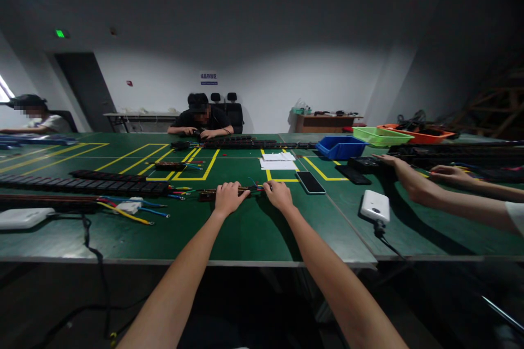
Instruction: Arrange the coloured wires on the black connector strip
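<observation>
My left hand (230, 197) is closed over a short dark cable chain (208, 194) lying on the green table. Thin coloured wires (256, 187) come out of its right end. At those wires my right hand (279, 196) is closed, fingers bent around their tips; exactly what it grips is partly hidden. Just right of this hand lies a phone (310, 182). White papers (278, 161) rest beyond both hands. Further left is another short cable chain (170, 166) with loose wires.
Long cable chains (114, 185) and a white power bank (25, 218) lie at left. To the right are another white power bank (375, 206), a blue bin (341, 147), a green bin (380, 136) and a co-worker's hands (409, 177). Another person (202, 120) leans on the far edge.
</observation>
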Motion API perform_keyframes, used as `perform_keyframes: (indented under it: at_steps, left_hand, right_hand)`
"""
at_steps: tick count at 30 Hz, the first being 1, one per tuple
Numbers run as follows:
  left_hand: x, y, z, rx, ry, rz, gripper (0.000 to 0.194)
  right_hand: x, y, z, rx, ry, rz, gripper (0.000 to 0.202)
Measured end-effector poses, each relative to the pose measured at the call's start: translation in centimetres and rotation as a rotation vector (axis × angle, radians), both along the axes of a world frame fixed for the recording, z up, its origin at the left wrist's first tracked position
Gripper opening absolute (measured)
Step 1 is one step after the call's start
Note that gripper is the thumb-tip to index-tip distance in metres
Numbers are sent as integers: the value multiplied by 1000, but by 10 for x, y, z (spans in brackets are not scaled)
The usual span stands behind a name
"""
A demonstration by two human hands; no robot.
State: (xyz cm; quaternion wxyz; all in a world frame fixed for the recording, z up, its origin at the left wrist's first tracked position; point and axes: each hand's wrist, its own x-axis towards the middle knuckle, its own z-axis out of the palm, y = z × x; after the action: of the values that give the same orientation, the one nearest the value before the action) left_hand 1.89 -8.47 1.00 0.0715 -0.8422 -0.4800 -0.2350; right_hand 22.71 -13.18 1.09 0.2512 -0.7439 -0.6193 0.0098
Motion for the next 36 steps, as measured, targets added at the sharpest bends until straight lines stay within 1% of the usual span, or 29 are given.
perform_keyframes:
  at_steps: [7,15,19,26,36]
  left_hand:
    - [1,1,-1,0,6,10,56]
    - [1,0,-2,23,16,20,55]
    - [0,0,0,12,16,17,56]
    - [1,1,0,-13,12,15,54]
    - [1,0,0,-2,10,23,55]
  right_hand:
    - [0,0,-1,14,-7,-1,42]
    - [-2,-1,1,79,-10,1,41]
    - [-2,-2,1,72,-5,5,41]
    - [-1,-2,1,15,4,9,41]
    - [-3,-1,-1,71,-6,28,43]
